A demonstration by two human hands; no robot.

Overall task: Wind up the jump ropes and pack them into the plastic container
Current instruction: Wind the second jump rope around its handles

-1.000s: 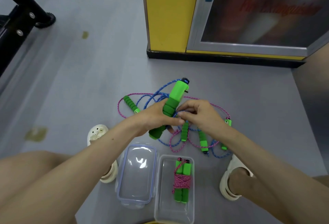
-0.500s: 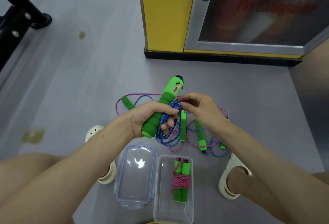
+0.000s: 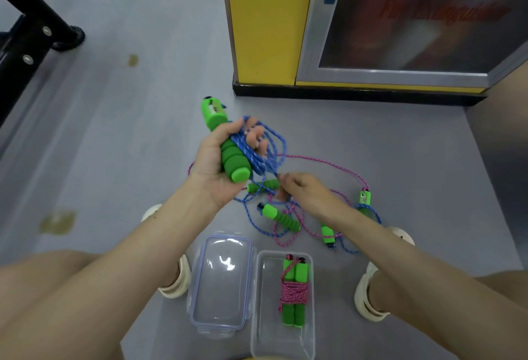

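My left hand (image 3: 221,156) grips a green foam jump-rope handle (image 3: 225,145), with several loops of blue rope (image 3: 268,148) wound over its fingers. My right hand (image 3: 303,191) pinches the blue rope just below those loops. On the floor under both hands lie loose green handles (image 3: 281,218) tangled with pink rope (image 3: 328,163) and more blue rope. The clear plastic container (image 3: 261,302) sits near my feet. In it lies a wound pink rope bundle (image 3: 294,292) with two green handles.
The container's clear lid (image 3: 221,282) lies to its left. A cream sandal (image 3: 371,296) is on each side of the boxes. A yellow cabinet (image 3: 265,22) with a glass door stands ahead. Black equipment legs (image 3: 31,28) are at far left.
My left hand has lifted and turned the handle so its base points toward me. My right hand has dropped from the handle's top to below it, drawing the blue rope down.
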